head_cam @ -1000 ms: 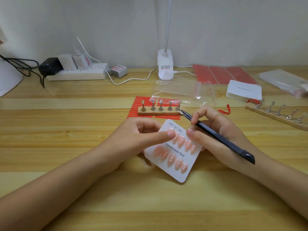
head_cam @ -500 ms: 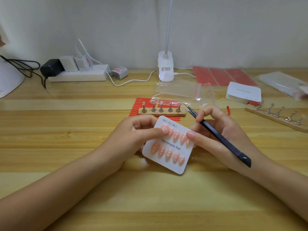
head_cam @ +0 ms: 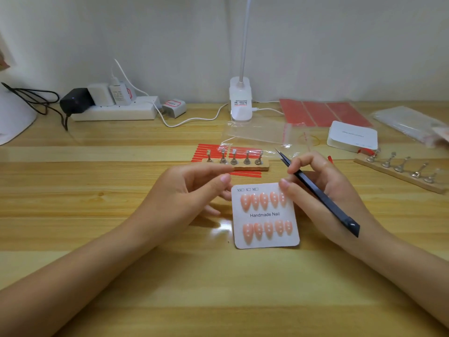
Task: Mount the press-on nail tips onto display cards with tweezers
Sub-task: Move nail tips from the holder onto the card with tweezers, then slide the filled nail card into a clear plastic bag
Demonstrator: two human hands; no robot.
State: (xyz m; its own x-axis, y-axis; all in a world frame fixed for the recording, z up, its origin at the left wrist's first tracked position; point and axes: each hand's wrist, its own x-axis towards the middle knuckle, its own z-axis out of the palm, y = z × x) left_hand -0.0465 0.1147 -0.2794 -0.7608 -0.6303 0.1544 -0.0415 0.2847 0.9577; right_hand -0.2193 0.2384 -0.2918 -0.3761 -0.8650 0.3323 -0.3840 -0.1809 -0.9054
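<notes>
Fingers [head_cam: 226, 177] of left hand [head_cam: 184, 198] loosening off the card [head_cam: 266, 216], now lying square, right hand [head_cam: 323, 190] still pinching tweezers [head_cam: 318, 193] — looking fully loaded, all ten tips [head_cam: 263, 200] on.

1. We are looking at a light wooden table [head_cam: 73, 215] with visible plank grain.
2. We are seeing a display card [head_cam: 266, 216] lying flat near centre, with two rows of pink nail tips [head_cam: 263, 201].
3. We are noting a small wooden stand [head_cam: 237, 164] behind it, resting on red strips [head_cam: 206, 152].
4. We are noting a power strip [head_cam: 116, 113] at back left and a lamp base [head_cam: 240, 103] at back centre.
5. We are seeing clear bags [head_cam: 257, 132], a white card stack [head_cam: 352, 137] and a second stand [head_cam: 401, 171] at right.
</notes>
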